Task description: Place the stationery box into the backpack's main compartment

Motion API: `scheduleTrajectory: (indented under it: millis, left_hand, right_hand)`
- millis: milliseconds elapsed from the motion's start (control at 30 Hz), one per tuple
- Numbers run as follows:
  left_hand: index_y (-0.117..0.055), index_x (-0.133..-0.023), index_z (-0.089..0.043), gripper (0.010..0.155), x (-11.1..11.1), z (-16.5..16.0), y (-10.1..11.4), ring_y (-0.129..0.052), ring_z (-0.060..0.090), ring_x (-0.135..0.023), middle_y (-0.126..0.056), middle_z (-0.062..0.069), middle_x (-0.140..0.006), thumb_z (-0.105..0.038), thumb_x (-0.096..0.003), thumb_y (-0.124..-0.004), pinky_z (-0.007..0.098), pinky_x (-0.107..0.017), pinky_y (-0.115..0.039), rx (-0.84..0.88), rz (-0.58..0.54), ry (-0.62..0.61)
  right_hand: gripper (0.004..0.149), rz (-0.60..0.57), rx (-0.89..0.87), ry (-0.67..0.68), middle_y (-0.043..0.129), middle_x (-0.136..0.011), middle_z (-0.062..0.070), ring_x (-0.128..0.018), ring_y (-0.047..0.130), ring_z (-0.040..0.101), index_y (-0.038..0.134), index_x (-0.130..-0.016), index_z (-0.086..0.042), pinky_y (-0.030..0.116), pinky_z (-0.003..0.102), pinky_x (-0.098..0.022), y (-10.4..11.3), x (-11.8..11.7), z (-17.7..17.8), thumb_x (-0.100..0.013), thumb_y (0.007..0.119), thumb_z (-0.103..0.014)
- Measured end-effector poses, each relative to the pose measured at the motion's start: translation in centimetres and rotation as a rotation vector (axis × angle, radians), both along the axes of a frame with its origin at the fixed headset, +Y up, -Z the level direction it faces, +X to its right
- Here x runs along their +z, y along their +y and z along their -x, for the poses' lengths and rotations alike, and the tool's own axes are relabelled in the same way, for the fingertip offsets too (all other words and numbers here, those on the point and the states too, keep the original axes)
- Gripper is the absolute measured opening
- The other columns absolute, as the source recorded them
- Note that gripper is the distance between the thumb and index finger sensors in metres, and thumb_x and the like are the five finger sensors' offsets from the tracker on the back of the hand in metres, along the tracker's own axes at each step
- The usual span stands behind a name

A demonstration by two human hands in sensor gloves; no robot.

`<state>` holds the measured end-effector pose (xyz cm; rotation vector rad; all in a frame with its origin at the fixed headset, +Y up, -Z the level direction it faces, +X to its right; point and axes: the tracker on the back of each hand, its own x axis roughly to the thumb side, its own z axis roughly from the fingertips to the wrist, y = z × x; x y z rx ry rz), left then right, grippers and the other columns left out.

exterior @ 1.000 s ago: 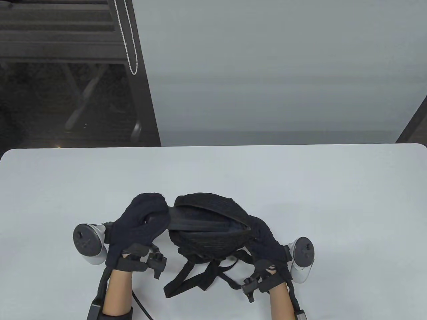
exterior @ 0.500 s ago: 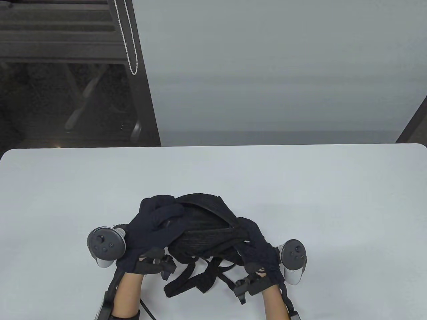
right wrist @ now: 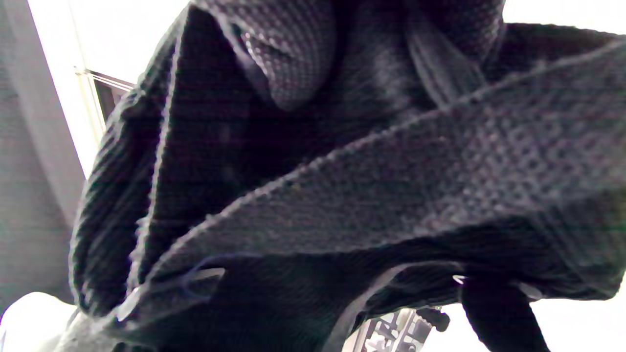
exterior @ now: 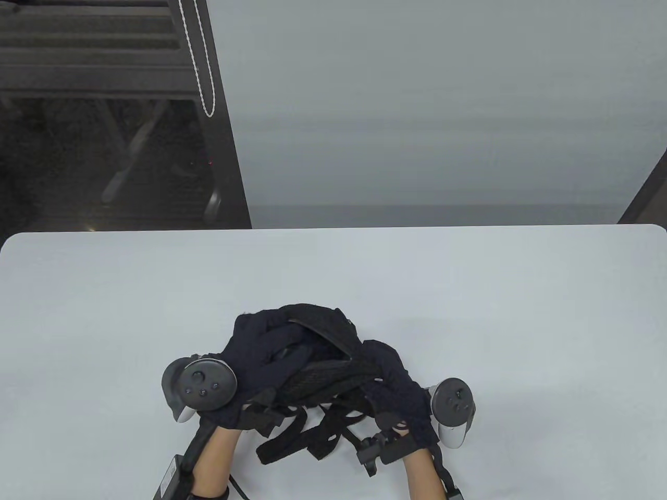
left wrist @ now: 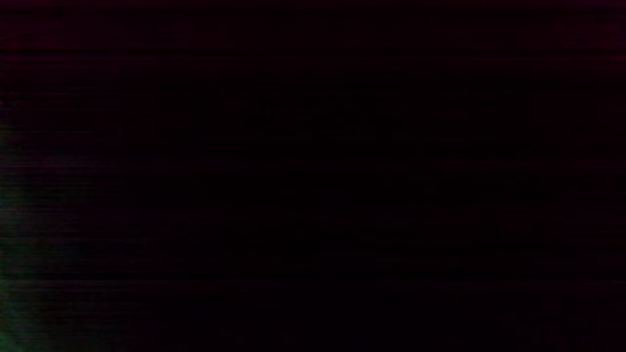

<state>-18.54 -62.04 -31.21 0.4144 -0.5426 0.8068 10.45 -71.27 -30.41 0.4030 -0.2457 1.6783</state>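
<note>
The black backpack [exterior: 333, 364] is lying on the white table [exterior: 469, 291], its straps [exterior: 307, 432] trailing toward the person. The left hand [exterior: 266, 354] is reaching into the open top of the bag; whether it is grasping something inside, I cannot tell. The right hand [exterior: 396, 385] is gripping the bag's right edge. The stationery box is not showing anywhere. The left wrist view is fully dark.

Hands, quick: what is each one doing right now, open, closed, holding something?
Left hand: reaches into the backpack opening; grip hidden, cannot tell.
Right hand: grips the backpack's right edge.
</note>
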Motion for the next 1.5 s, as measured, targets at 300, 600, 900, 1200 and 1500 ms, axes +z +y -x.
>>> scheduleTrajectory:
  millis: [300, 600, 900, 1200, 1500]
  left_hand:
    - [-0.078, -0.106, -0.018, 0.063, -0.5, -1.0, -0.5, -0.076, 0.055, -0.090, -0.062, 0.020, -0.112, -0.050, -0.0532, -0.092, 0.047, -0.059, -0.087, 0.030, 0.111, -0.160]
    - [-0.078, -0.106, -0.017, 0.049, -1.5, -2.2, -2.0, -0.065, 0.054, -0.099, -0.060, 0.020, -0.112, -0.028, -0.0584, -0.083, 0.044, -0.064, -0.084, 0.018, 0.273, -0.295]
    - [-0.081, -0.103, -0.020, 0.047, -2.4, -1.7, -3.2, -0.063, 0.056, -0.101, -0.062, 0.009, -0.116, -0.027, -0.0574, -0.087, 0.053, -0.063, -0.083, 0.178, 0.282, -0.350]
    - [-0.080, -0.103, -0.026, 0.042, 0.3, 3.2, 1.8, -0.074, 0.054, -0.098, -0.072, 0.009, -0.111, -0.033, -0.0619, -0.079, 0.066, -0.066, -0.070, 0.372, 0.183, -0.471]
    - [-0.034, -0.116, -0.048, 0.084, -1.3, 7.6, -7.1, -0.033, 0.048, -0.114, -0.038, 0.004, -0.125, -0.042, -0.0542, -0.091, 0.070, -0.075, -0.037, 0.232, 0.363, -0.142]
  right_hand:
    - [0.044, 0.030, -0.060, -0.023, 0.064, -0.106, 0.001, -0.077, 0.087, 0.032, 0.070, -0.093, -0.038, 0.083, 0.042, -0.054, -0.4, -0.1, -0.5, -0.053, 0.086, -0.026]
    - [0.044, 0.023, 0.025, -0.037, 0.066, -0.106, 0.002, -0.077, 0.087, 0.034, 0.072, -0.092, -0.035, 0.083, 0.043, -0.054, -0.2, 0.1, 0.6, -0.052, 0.087, -0.024]
    - [0.045, 0.043, -0.042, 0.000, 0.065, -0.107, -0.001, -0.080, 0.085, 0.033, 0.071, -0.092, -0.036, 0.081, 0.042, -0.056, -0.7, -0.3, 0.2, -0.052, 0.087, -0.024]
    - [0.045, 0.085, -0.331, 0.042, 0.064, -0.107, 0.000, -0.079, 0.087, 0.032, 0.069, -0.093, -0.037, 0.083, 0.041, -0.055, -0.9, -0.4, -1.4, -0.053, 0.085, -0.025]
    - [0.045, 0.089, -0.524, 0.110, 0.064, -0.108, 0.000, -0.079, 0.087, 0.031, 0.067, -0.094, -0.038, 0.083, 0.039, -0.055, -0.8, -0.6, -2.6, -0.054, 0.084, -0.026]
